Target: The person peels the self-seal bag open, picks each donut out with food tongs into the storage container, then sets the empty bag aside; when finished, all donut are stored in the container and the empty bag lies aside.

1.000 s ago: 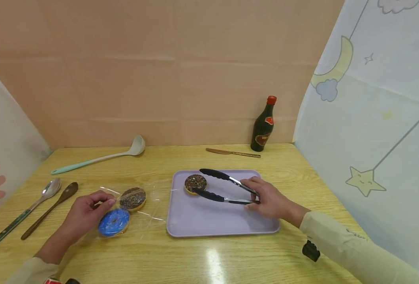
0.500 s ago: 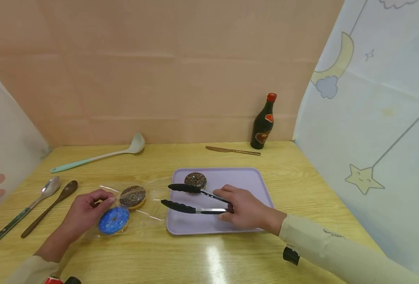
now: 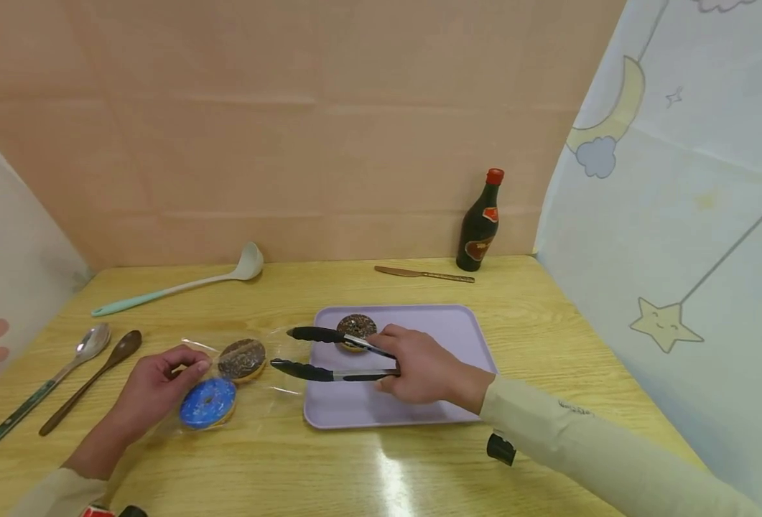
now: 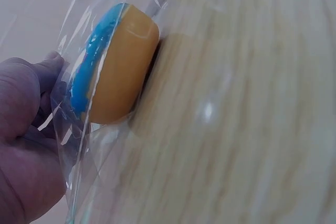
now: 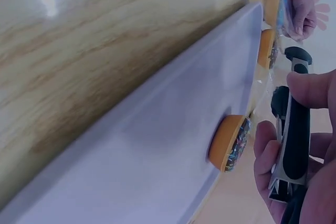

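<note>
My left hand pinches the edge of a clear plastic bag. In the bag lie a blue-iced donut and a chocolate donut, side by side on the table. My right hand grips black-tipped tongs above the lilac tray. The tong arms stand apart, their tips over the bag's right end, short of the chocolate donut and with nothing between them. Another chocolate donut with sprinkles sits on the tray's far left corner, partly behind the tongs in the head view.
A ladle lies at the back left. A metal spoon and a wooden spoon lie left of my left hand. Behind the tray are a copper-coloured knife and a dark bottle with a red cap.
My right hand has carried the tongs leftward, from over the tray to the right end of the bag. The left hand has stayed in place, and the donuts have not moved.
</note>
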